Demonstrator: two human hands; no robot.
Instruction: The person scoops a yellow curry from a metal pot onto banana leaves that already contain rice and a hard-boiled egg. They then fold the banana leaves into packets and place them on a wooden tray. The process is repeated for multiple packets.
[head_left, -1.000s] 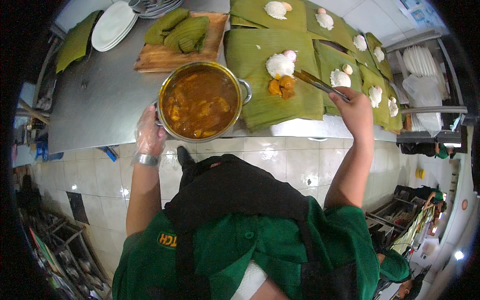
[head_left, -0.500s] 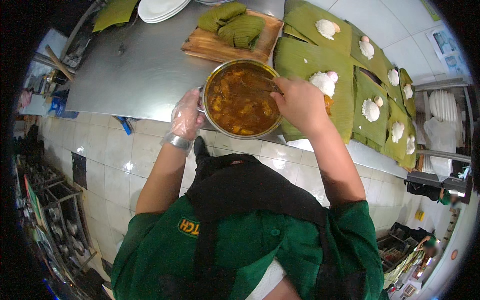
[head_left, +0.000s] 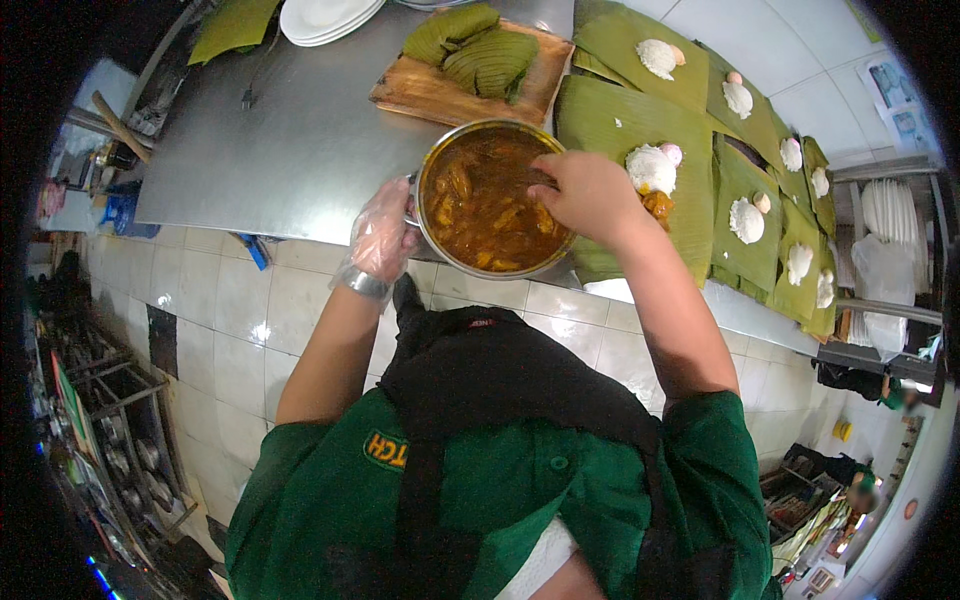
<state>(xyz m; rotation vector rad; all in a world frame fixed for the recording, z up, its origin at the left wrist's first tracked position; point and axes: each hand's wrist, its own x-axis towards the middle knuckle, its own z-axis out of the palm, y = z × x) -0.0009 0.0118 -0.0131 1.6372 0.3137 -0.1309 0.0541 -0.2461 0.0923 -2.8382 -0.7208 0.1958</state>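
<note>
A round metal pot (head_left: 440, 253) of brown stew (head_left: 485, 215) with yellowish chunks is at the table's front edge. My left hand (head_left: 383, 235), in a clear plastic glove, is closed round the handle on the pot's left side. My bare right hand (head_left: 590, 195) is over the pot's right rim, its fingers pinched on a thin metal utensil that dips toward the stew. The utensil is mostly hidden, so its exact kind does not show. Right of the hand, a white rice mound (head_left: 651, 170), a pinkish egg (head_left: 671, 154) and a stew piece (head_left: 657, 207) lie on a banana leaf (head_left: 600, 120).
Behind the pot, a wooden board (head_left: 405, 95) bears folded banana leaves (head_left: 490, 65). More leaves with rice portions (head_left: 746, 220) extend to the right. White plates (head_left: 325, 18) are stacked at the far left of the steel table (head_left: 250, 150). A metal rack (head_left: 130, 440) stands at left.
My right hand has shifted slightly left, farther over the pot, uncovering the stew piece beside the rice. My left hand keeps its hold on the handle.
</note>
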